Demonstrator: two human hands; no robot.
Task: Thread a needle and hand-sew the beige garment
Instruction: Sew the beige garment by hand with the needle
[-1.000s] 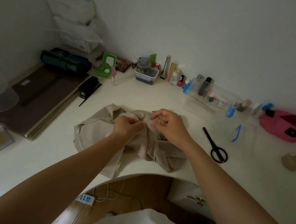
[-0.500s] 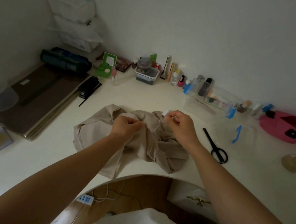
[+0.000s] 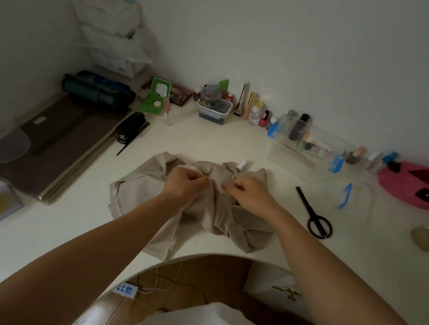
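The beige garment (image 3: 141,188) lies crumpled mid-frame on the desk (image 3: 211,142). The left grip (image 3: 184,184) pinches a fold of it. The right grip (image 3: 251,196) curls beside it, and I cannot tell what it holds. A white thread spool (image 3: 241,164) sits at the garment's upper edge.

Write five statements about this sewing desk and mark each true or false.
1. The left hand pinches the beige garment. True.
2. The black scissors lie left of the garment. False: they lie on the desk to its right.
3. The right hand holds the scissors. False: it is at the garment, apart from them.
4. A white thread spool sits at the garment's far edge. True.
5. The pink pouch lies at the desk's far right end. True.
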